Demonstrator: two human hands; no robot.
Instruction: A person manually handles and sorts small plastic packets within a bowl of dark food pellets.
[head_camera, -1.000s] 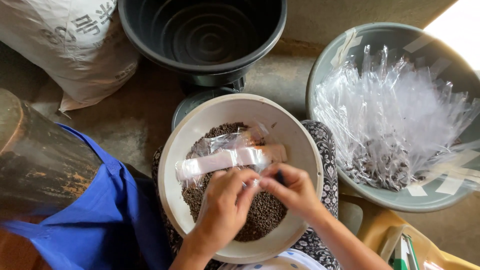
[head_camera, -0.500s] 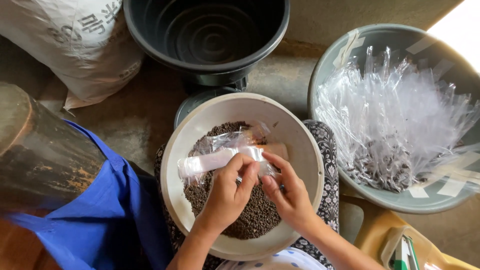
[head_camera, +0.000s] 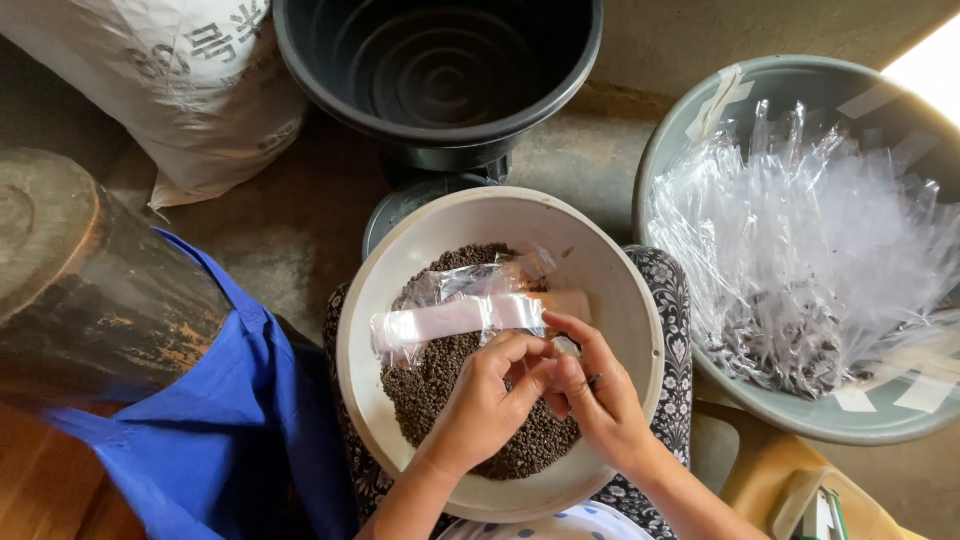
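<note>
From the head view, the left hand (head_camera: 490, 400) and right hand (head_camera: 600, 400) meet over the cream bowl (head_camera: 620, 290) of dark pellets (head_camera: 440, 380); both pinch the end of a clear sachet (head_camera: 460, 315) lying across the pellets; a black tub (head_camera: 440, 70) crowds the bowl's far rim; a grey basin (head_camera: 690, 120) of clear bags (head_camera: 830, 250) sits right; a printed white sack (head_camera: 190, 90) lies far left; blue cloth (head_camera: 210, 420) covers the near left.
</note>
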